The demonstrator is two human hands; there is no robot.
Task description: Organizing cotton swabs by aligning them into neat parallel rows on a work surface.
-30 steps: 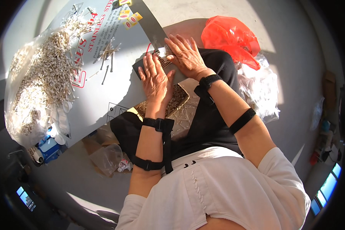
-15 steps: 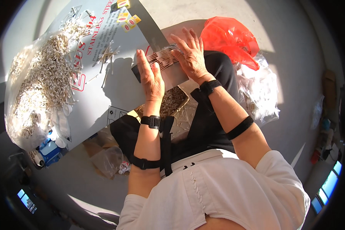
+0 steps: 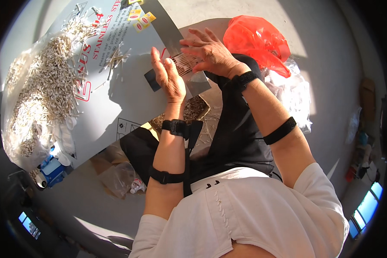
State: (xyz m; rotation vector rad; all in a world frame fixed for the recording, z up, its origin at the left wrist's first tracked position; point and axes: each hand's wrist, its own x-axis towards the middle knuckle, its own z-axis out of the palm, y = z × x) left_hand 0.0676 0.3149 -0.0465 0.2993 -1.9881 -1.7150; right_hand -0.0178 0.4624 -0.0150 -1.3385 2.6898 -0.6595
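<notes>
Cotton swabs [image 3: 185, 64]: one row at your 12 o'clock, between your hands.
Your left hand [image 3: 169, 79]: turned from flat to edge-on, row's 8 o'clock, grasping nothing visible. Your right hand [image 3: 213, 56]: newly arched, fingers spread, row's 2 o'clock; fingertip contact cannot be told. Your palms no longer cover the row; the sticks appear flanked rather than pressed.

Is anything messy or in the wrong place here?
Yes, some cotton swabs look spilled: they trail from the big clear bag onto the tabletop, a small jumbled heap lies apart, and strays are scattered beside the box. The swab row by the right hand looks neater.
</notes>
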